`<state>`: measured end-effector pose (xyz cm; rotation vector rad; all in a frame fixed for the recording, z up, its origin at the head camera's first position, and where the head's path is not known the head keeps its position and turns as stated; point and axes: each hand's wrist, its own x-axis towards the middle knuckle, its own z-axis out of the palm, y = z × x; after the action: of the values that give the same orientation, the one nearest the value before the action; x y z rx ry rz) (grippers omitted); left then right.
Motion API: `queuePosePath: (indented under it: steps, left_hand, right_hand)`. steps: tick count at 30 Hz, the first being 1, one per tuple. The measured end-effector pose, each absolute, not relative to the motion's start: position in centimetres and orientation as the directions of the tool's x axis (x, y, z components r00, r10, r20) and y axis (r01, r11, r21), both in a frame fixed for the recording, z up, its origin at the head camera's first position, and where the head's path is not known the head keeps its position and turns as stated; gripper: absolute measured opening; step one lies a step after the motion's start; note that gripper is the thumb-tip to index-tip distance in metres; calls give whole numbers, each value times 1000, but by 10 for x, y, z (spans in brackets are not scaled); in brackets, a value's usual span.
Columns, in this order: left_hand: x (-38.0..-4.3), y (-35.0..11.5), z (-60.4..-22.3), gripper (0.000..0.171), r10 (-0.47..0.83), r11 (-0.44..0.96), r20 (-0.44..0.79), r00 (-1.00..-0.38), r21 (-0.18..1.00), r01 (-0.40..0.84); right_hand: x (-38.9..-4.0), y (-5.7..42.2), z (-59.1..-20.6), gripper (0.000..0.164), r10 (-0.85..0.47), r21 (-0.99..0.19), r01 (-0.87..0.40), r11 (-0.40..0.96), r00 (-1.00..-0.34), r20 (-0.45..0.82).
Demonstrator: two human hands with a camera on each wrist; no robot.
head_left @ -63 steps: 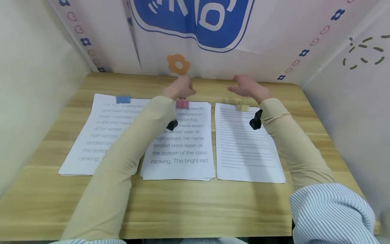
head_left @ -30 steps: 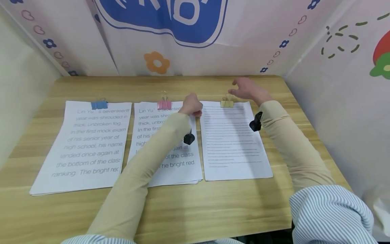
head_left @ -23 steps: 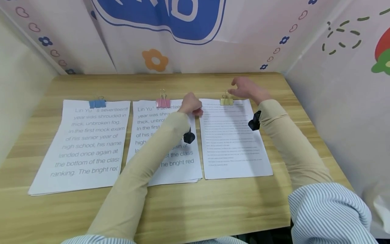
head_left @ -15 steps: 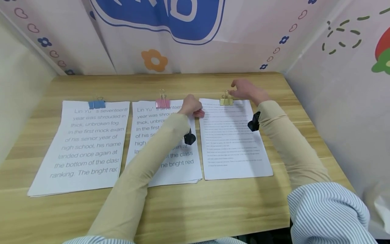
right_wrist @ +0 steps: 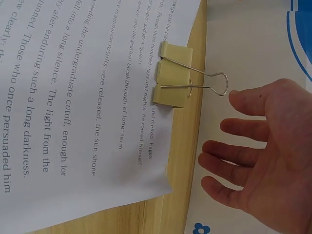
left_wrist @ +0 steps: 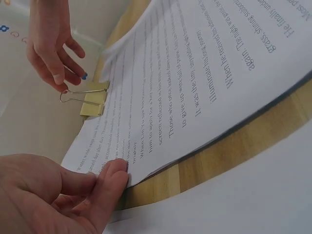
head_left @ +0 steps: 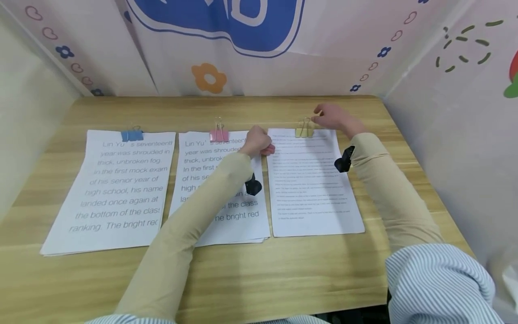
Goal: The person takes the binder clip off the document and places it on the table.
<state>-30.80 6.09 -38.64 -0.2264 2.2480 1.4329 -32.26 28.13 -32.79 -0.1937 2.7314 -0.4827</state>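
A yellow binder clip (right_wrist: 173,73) holds the top edge of the right-hand paper stack (head_left: 315,189), its wire handles standing out toward the back. My right hand (head_left: 333,118) is beside that clip with fingers spread; in the right wrist view the thumb tip is at the handle's end, and contact is unclear. My left hand (left_wrist: 63,195) rests its fingertips on the left edge of the same stack, near the top, with the thumb against the fingers. A pink binder clip (head_left: 219,136) sits on the middle stack (head_left: 226,229), left of my left hand.
A blue binder clip (head_left: 132,135) holds the left-hand paper stack (head_left: 109,193). All three stacks lie side by side on the wooden table (head_left: 283,274). White printed panels (head_left: 259,76) rise behind the table's back edge. My left forearm crosses over the middle stack.
My left hand has moved from behind the pink clip to the right stack's left edge. The head view has turned right. A yellow clip handle now stands more upright; my right hand barely moved.
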Motion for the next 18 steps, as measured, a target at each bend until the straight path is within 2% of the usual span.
queuePosePath:
  steps: [9, 18]
  left_hand:
    - [-308, 58, -388, 54, 126, 419, -457, -881, 829, -370]
    - [-305, 58, -392, 49, 134, 424, -452, -882, 831, -361]
  right_hand:
    - [-328, 280, -325, 59, -225, -419, -61, 906, -907, -355]
    - [-330, 279, -330, 59, -277, -597, 5, 803, -883, -379]
